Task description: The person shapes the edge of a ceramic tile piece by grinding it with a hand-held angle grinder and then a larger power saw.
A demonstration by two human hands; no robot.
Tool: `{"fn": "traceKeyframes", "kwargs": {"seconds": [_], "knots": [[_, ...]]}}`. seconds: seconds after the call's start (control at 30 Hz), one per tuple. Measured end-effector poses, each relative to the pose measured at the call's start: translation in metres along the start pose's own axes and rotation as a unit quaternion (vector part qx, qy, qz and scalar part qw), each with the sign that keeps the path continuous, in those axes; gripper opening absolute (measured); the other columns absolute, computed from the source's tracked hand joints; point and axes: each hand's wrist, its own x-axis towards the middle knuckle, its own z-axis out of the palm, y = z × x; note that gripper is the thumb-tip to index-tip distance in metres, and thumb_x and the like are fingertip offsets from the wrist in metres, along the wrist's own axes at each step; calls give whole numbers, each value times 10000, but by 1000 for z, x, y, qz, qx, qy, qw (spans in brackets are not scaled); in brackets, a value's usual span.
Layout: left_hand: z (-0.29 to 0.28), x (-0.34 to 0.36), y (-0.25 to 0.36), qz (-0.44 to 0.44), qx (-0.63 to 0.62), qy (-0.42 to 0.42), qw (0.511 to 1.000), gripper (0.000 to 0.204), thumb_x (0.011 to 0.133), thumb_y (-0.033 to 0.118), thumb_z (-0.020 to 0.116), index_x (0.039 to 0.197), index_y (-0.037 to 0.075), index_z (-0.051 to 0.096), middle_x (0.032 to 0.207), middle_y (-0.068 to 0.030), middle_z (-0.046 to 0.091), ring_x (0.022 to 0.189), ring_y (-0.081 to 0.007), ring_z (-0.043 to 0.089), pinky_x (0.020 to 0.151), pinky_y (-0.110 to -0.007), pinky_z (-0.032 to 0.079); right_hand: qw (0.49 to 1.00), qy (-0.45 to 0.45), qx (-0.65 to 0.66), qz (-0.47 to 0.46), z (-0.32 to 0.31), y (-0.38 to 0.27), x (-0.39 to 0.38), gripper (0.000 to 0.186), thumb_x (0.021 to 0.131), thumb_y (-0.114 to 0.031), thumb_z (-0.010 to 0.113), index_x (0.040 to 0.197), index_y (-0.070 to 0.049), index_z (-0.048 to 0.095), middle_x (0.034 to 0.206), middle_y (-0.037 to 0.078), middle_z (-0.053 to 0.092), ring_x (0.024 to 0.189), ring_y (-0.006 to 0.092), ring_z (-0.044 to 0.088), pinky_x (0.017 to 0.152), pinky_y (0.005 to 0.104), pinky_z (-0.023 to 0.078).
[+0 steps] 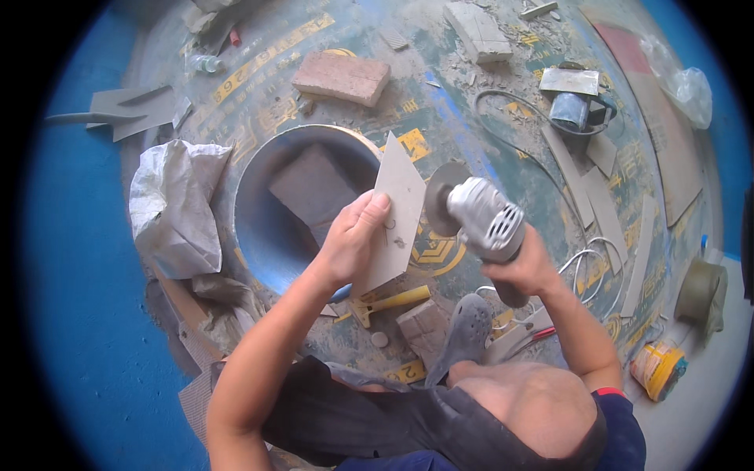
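My left hand [353, 235] grips a beige tile piece [400, 212] by its left side, holding it upright at an angle over the right rim of a round blue tub [259, 243]. A grey block [302, 180] lies inside the tub. My right hand [518, 267] is wrapped round the handle of a silver angle grinder [487, 220], whose disc [446, 196] is just right of the tile's edge; whether they touch I cannot tell. Below the tile, a yellow tool [400, 298] lies by a dusty brick [420, 334] and my shoe.
A white sack [177, 216] lies left, a shovel [137, 110] behind it. A pink brick [340, 77] and pale brick [479, 31] lie ahead. Right are a power tool [572, 110], cables [510, 102], tile strips [605, 212], a long board [664, 165] and a yellow bucket [656, 365].
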Motion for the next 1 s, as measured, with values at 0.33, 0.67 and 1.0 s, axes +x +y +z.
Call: {"fn": "traceKeyframes", "kwargs": {"seconds": [0.33,0.67,1.0], "knots": [[14,20,-6,84,-82,211,970,420,1090,431,549,1098,23,647,912,-24,686,762,-70,629,673,-247,516,996,58,18,63,-1,10,-65,619,628,-172,862,1194,0,679,1055,75,735,969,187,690,910,342,539],[20,24,-7,90,-50,187,977,403,1102,403,530,1123,17,645,919,-27,688,786,-84,641,696,-258,525,989,-43,-135,-42,25,-7,-74,666,617,-212,912,1197,-52,625,1003,163,730,938,387,725,795,422,570],[21,23,-7,92,-17,203,975,455,1116,431,478,1124,6,641,928,-36,694,809,-87,636,720,-266,522,979,-55,-177,-85,42,-7,-57,649,655,-212,886,1233,-64,631,1057,162,715,948,383,724,806,405,576]]}}
